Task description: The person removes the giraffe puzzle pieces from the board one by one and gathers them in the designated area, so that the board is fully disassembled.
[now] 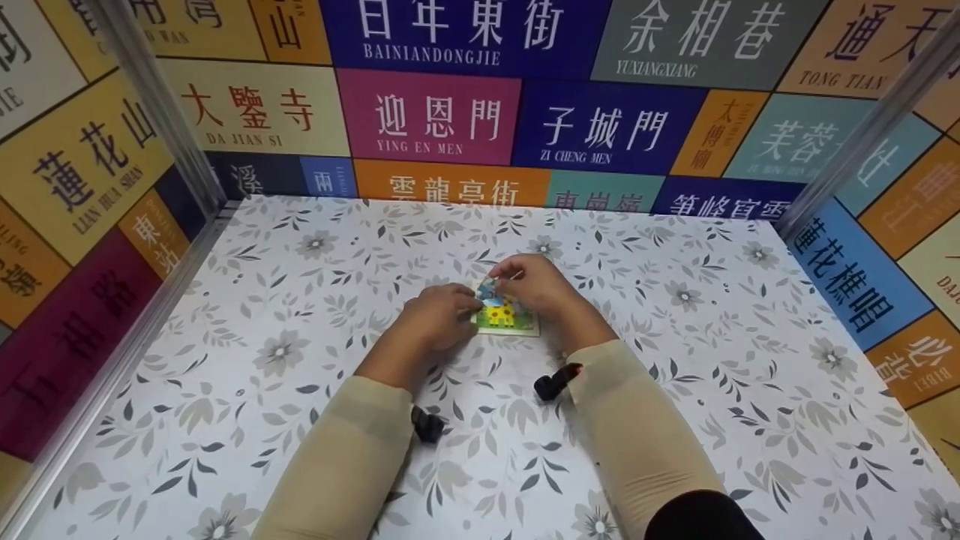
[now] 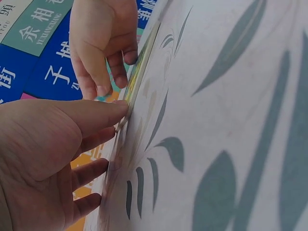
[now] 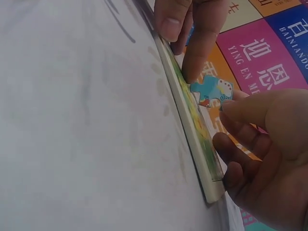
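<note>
A small jigsaw board (image 1: 507, 331) with a pale rim lies flat on the table, showing a green and yellow picture. My right hand (image 1: 534, 283) pinches a light-blue puzzle piece (image 3: 208, 90) between thumb and fingers. In the right wrist view, that piece is tilted up over the board's far side, near my left index finger. My left hand (image 1: 439, 316) holds the board's left edge, its thumb (image 2: 113, 111) on the rim near the corner. The hands partly cover the board's upper area, so its filled and unfilled places cannot be told apart.
The tabletop (image 1: 315, 420) bears a white cloth printed with grey leaves and flowers. Panels with printed place names (image 1: 427, 116) stand behind and on both sides. Black devices (image 1: 556, 382) are strapped at the wrists over beige sleeves (image 1: 341, 457).
</note>
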### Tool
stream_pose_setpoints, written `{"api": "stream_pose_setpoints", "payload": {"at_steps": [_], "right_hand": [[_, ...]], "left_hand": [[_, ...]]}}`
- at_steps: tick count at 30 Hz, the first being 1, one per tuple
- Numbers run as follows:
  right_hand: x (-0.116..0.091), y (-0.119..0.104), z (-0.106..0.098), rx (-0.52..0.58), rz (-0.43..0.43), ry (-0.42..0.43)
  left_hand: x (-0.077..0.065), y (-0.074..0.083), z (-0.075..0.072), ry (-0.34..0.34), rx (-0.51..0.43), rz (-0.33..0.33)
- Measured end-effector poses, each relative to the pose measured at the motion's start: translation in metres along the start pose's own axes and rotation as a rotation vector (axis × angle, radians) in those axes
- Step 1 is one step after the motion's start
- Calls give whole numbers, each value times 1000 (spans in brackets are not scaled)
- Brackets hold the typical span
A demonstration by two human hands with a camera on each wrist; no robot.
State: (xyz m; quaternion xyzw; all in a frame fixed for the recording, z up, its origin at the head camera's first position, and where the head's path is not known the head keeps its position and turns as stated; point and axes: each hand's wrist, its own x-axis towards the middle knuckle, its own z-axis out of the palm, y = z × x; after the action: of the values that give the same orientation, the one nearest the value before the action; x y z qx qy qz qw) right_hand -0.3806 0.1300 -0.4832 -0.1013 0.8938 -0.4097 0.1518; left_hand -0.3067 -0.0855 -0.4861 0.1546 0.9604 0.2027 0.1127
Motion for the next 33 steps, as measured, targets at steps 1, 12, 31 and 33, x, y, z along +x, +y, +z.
{"api": "stream_pose_setpoints", "payload": {"at_steps": [1,12,31,33], "right_hand": [[-1,0,-3,15,8,3],[-9,7,-37,138,58,12],[-9,44,-71,147,221,163],[-8,48,-69,162,236,167]], "left_hand": [[0,0,0,5,0,4],[-2,0,2,15,-23,-21],[-5,2,0,3,-83,-48],[-5,2,0,3,-85,-51]]}}
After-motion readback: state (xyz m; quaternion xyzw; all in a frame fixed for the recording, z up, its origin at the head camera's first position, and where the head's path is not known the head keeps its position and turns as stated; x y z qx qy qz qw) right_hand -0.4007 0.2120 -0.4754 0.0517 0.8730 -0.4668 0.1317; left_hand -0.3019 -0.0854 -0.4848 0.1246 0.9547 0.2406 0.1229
